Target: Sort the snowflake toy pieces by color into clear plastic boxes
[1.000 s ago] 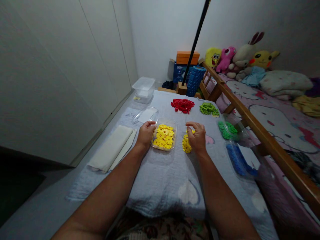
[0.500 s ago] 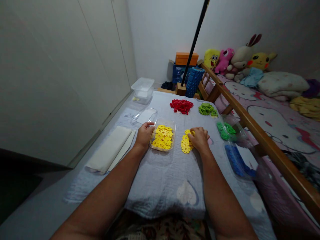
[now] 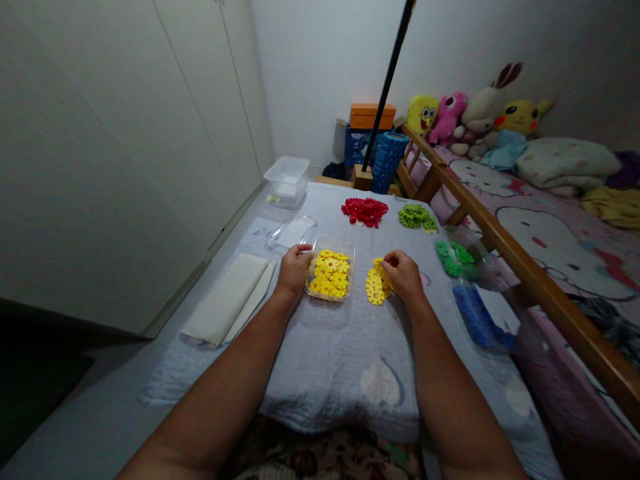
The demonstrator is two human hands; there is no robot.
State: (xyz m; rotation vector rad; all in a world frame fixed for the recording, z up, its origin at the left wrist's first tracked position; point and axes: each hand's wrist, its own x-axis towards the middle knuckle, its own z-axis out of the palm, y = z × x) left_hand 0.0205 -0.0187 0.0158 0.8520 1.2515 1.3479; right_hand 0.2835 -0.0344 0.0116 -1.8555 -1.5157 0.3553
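Observation:
A clear plastic container [image 3: 331, 299] stands in the middle of the cloth, filled with yellow notched plastic discs [image 3: 331, 272]. Its left wall is gripped by my left hand [image 3: 296, 268], thumb and fingers closed on the rim. To the right of the container, a few more yellow discs [image 3: 375, 288] lie loose on the cloth. Over them is my right hand [image 3: 404, 273], its thumb and fingertips pinching a yellow disc [image 3: 379, 266] that is partly hidden by the fingers.
Red pieces [image 3: 365, 211] and light green pieces [image 3: 417, 217] lie in heaps farther back. On the right are containers of green pieces [image 3: 454, 259] and blue pieces [image 3: 480, 320]. A clear lid [image 3: 293, 232], folded cloth [image 3: 226, 297] and stacked tubs [image 3: 288, 175] occupy the left. A wooden bed rail [image 3: 525, 257] borders the right.
My right hand has drawn its fingers into a pinch and lifted a yellow disc slightly. My left hand stays on the container. The whole view has shifted a little.

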